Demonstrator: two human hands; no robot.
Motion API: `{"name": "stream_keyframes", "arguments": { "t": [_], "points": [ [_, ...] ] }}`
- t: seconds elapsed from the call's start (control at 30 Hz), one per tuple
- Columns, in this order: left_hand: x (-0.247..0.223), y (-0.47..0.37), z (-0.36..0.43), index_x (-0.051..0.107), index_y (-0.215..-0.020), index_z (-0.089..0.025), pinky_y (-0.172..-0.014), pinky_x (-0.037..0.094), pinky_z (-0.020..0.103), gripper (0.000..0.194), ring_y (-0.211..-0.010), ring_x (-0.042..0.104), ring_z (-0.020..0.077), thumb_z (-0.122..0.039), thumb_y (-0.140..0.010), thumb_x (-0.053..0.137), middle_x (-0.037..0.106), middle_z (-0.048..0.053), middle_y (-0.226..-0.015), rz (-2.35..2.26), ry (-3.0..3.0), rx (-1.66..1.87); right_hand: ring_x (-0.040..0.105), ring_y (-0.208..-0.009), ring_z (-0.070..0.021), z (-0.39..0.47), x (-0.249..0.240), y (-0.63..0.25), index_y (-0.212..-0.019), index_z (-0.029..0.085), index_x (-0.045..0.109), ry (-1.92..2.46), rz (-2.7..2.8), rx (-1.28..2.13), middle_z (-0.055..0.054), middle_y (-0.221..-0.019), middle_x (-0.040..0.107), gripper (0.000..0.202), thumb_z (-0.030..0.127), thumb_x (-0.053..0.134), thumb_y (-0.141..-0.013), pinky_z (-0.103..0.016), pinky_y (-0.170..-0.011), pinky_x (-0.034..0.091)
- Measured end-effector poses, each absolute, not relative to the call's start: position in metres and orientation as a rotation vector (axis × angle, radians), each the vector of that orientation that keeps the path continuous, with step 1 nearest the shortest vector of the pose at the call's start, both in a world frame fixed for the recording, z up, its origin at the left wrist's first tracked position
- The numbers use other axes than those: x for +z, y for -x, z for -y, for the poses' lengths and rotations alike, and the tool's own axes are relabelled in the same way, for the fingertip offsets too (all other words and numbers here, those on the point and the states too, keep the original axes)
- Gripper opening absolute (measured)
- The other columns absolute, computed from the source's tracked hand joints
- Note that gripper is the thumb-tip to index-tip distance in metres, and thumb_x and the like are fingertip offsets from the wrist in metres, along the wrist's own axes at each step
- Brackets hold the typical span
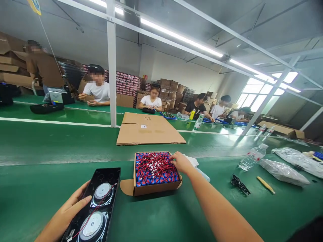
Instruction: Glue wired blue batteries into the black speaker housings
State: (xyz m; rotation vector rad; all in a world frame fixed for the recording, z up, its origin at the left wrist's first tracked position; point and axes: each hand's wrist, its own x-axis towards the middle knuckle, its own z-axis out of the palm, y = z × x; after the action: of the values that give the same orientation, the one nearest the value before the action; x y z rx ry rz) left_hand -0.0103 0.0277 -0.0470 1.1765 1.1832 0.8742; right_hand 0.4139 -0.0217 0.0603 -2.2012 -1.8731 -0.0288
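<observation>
My left hand (73, 206) is closed on the left edge of a black speaker housing (114, 188), which lies tilted with its open back up. Inside it sit two round silver speakers (103, 191), joined by a thin red and black wire. A cardboard box (156, 191) in front of me is full of blue batteries (147, 181), with red and black leads and white plugs heaped on top. At its right side, my right hand (182, 162) pinches among the leads; whether a battery comes with them is hidden.
A flat cardboard sheet (151, 129) lies beyond the box. To the right are a water bottle (253, 156), a black hair claw (239, 185), a yellowish stick (266, 185) and plastic-wrapped packs (284, 171). A white post (111, 67) rises beyond. Several co-workers (97, 89) sit across the bench.
</observation>
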Motion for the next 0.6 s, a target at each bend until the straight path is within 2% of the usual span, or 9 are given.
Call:
{"name": "stream_keyframes", "arguments": {
  "t": [0.07,0.13,0.2,0.27,0.33,0.4,0.6],
  "points": [
    [-0.053,0.015,-0.034,0.034,-0.133,-0.029,-0.082,0.053,0.011,0.111,-0.120,0.049,0.0153,-0.076,-0.038,0.068,0.041,-0.005,-0.138,-1.110,-1.184,0.813,0.052,-0.090,-0.0157,0.020,0.063,-0.418,-0.090,0.020,0.067,2.146,1.969,-0.020,-0.005,-0.096,0.056,0.013,0.020,0.058,-0.080,-0.027,-0.084,0.038],
    [-0.059,0.021,-0.040,0.031,-0.135,-0.030,-0.093,0.048,0.014,0.110,-0.126,0.044,0.0143,-0.074,-0.041,0.068,0.036,-0.006,-0.141,-1.084,-1.213,0.780,0.051,-0.089,-0.0143,0.018,0.065,-0.422,-0.085,0.018,0.065,2.078,2.066,-0.009,-0.004,-0.093,0.056,0.009,0.019,0.057,-0.081,-0.025,-0.083,0.037],
    [-0.062,0.023,-0.042,0.032,-0.134,-0.031,-0.107,0.039,0.022,0.102,-0.129,0.040,0.0155,-0.071,-0.046,0.066,0.034,-0.006,-0.142,-1.091,-1.265,0.788,0.050,-0.089,-0.0142,0.017,0.068,-0.424,-0.081,0.017,0.063,2.017,2.150,0.007,-0.004,-0.089,0.056,0.005,0.018,0.058,-0.080,-0.025,-0.083,0.037],
    [-0.061,0.022,-0.040,0.035,-0.132,-0.032,-0.115,0.028,0.033,0.087,-0.130,0.038,0.0177,-0.062,-0.055,0.064,0.036,-0.007,-0.141,-1.087,-1.279,0.801,0.049,-0.089,-0.0148,0.016,0.073,-0.424,-0.078,0.016,0.062,1.977,2.196,0.024,-0.004,-0.086,0.057,0.004,0.017,0.058,-0.080,-0.027,-0.084,0.036],
    [-0.056,0.020,-0.035,0.037,-0.130,-0.033,-0.117,0.024,0.041,0.071,-0.130,0.038,0.0195,-0.050,-0.065,0.059,0.039,-0.008,-0.139,-1.082,-1.259,0.837,0.050,-0.088,-0.0150,0.016,0.080,-0.423,-0.079,0.016,0.060,1.959,2.191,0.043,-0.004,-0.085,0.058,0.005,0.015,0.055,-0.080,-0.027,-0.084,0.036],
    [-0.051,0.017,-0.031,0.037,-0.131,-0.034,-0.117,0.023,0.044,0.064,-0.129,0.039,0.0203,-0.042,-0.070,0.054,0.041,-0.007,-0.138,-1.074,-1.255,0.852,0.051,-0.084,-0.0140,0.017,0.093,-0.422,-0.081,0.016,0.057,1.961,2.123,0.063,-0.004,-0.087,0.060,0.007,0.015,0.050,-0.081,-0.027,-0.081,0.038],
    [-0.044,0.002,-0.017,0.031,-0.135,-0.024,-0.119,0.024,0.041,0.071,-0.131,0.036,0.0208,-0.037,-0.068,0.049,0.037,0.001,-0.140,-0.957,-1.323,0.802,0.054,-0.056,-0.0078,0.022,0.139,-0.392,-0.086,0.018,0.034,1.789,1.789,0.233,-0.008,-0.101,0.062,0.017,0.034,0.029,-0.091,-0.024,-0.057,0.044]
  ]
}}
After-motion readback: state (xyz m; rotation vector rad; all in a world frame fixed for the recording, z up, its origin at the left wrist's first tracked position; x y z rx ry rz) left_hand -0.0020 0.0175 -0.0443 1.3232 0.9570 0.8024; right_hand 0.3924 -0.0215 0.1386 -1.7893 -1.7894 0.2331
